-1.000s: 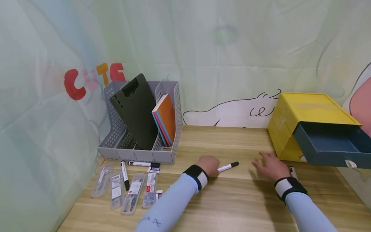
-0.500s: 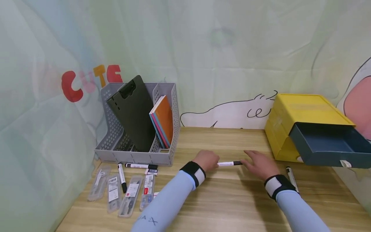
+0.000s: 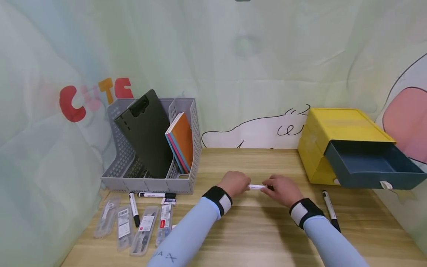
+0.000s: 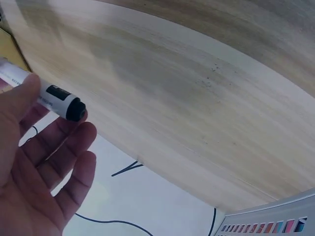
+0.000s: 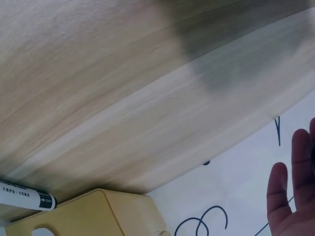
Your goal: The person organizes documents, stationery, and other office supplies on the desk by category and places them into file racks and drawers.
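The left hand (image 3: 235,183) is pinching one end of a slim, smooth white marker (image 3: 256,187) just above the wooden bench (image 3: 260,237). Its long axis is running left to right, straight across to the right hand (image 3: 282,190), which is closing on the black end. A yellow drawer box (image 3: 337,129) is sitting further right.

Large red, pink and orange letters reading "CUTE" (image 3: 95,94) are seen on the wall covering (image 3: 253,55) behind the grey file rack (image 3: 150,181). Print on the marker labels cannot be read.
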### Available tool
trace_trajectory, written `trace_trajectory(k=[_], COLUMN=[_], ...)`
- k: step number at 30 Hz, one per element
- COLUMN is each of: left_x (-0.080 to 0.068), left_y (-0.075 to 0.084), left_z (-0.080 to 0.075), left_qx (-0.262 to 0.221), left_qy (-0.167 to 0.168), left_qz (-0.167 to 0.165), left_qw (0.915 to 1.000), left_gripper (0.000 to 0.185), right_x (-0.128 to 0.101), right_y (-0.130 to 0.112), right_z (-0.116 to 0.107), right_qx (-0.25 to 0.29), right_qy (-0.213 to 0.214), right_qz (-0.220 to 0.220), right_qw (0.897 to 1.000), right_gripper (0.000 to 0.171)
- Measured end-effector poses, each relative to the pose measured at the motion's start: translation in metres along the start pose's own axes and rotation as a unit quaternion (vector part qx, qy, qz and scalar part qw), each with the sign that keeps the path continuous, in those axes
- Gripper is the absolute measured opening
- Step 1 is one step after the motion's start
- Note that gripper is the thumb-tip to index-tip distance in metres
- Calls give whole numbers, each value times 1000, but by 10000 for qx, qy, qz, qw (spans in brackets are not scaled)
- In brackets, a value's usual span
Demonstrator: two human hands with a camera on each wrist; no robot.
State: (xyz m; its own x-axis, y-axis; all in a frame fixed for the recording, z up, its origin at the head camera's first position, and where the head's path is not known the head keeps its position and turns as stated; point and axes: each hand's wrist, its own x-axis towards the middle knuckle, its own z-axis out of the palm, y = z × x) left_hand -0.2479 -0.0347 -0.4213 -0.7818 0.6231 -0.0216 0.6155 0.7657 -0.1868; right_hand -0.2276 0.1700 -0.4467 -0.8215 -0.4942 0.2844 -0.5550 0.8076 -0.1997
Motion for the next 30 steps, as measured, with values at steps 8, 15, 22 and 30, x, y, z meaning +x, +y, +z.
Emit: trace_trajectory(k=[8,15,22,30], left_x=[-3,-1,-6,-22], left_y=[-3,-7,-29,-55], left_z=[-2,-2,-1,-2], left_qx=[65,-136,-209,-723], left_qy=[96,96,-219,-658], left_qz=[44,-93,-1128,-2354], left_qw=[9999,9998,9932,9670], left_gripper=[21,20,23,43], right_x=[5,9,17,16], right_y=[-4,-7,-4,12], right_z=[0,-10,-42,-107], right_qx=[93,139,-357,-279], right_qy=[-236,-533,-369,539], right_qz=[40,80,823,2432], right_qw=[9997,9984,9953,9681], right_gripper=[17,12,14,26])
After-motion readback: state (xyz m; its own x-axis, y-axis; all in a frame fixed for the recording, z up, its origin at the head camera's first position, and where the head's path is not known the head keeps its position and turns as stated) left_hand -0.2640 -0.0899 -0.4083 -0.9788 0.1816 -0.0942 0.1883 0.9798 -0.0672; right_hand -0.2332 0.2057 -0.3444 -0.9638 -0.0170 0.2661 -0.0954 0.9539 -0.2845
